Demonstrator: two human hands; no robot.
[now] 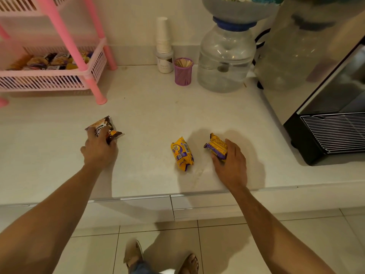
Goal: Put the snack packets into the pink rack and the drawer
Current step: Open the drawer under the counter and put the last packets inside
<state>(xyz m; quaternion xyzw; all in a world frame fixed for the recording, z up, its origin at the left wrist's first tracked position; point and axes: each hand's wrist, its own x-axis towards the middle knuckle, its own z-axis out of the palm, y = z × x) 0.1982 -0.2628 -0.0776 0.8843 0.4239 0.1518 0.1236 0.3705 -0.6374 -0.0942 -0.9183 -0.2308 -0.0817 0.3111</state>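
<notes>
At far left the pink plastic slatted rack (59, 76) stands on the pale stone-look surface (150, 107), and its lower basket already carries a heap of mixed snack packets (49, 61), so that part of the job looks well under way; whether any belong to this batch cannot be told. Next along, the left hand (98, 149) is curled over a brown and white glossy snack packet (106, 128), fingers closed on its near end. That packet's long axis runs diagonally, its far end pointing up and left toward the rack, which suggests the rack is where it is headed. In the middle, a yellow and purple biscuit packet (181, 154) lies loose on the surface, touched by neither hand, its long axis running nearly away from the person with a slight lean to the left at the far end. To its right, the right hand (230, 165) clamps a second yellow and purple packet (216, 146) from the near side, thumb and fingers pinching it; this one also lies diagonally, far end pointing up and left. Three packets therefore remain outside storage. The white drawer fronts (197, 206) below the edge of the surface appear closed, so the drawer half of the task seems not yet begun.
</notes>
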